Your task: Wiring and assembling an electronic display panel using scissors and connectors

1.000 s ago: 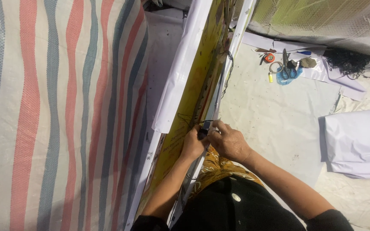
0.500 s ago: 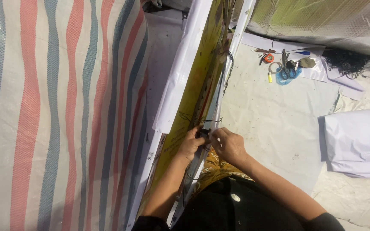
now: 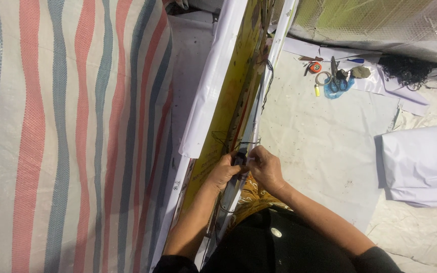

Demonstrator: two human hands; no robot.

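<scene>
I am looking down at my two bare hands, which meet at the edge of a long yellow panel (image 3: 227, 108) running away from me toward the top of the view. My left hand (image 3: 224, 172) is curled closed around a small dark part (image 3: 238, 160) set against a pale metal rail (image 3: 257, 108) alongside the panel. My right hand (image 3: 265, 167) is just beside it, its fingertips (image 3: 250, 161) pinched shut on the same dark part, so the two hands touch there; what the part is, I cannot tell. Thin black wires (image 3: 268, 76) trail along the rail, and one loops near my fingers. A white sheet (image 3: 209, 86) lies folded back over the panel's left edge. Further left hangs a woven tarp (image 3: 67, 136) in red, grey and white stripes. To my right is a pale ground cloth (image 3: 324, 141), with a folded white sheet (image 3: 423, 164) on it well apart from my hands. At the top right, far from me, sits a small cluster of tools: blue-handled scissors (image 3: 336, 81), a tape measure (image 3: 315, 66), and a tangle of black cord (image 3: 410, 71). My dark clothing and a patterned yellow fabric (image 3: 251, 199) fill the bottom of the view.
</scene>
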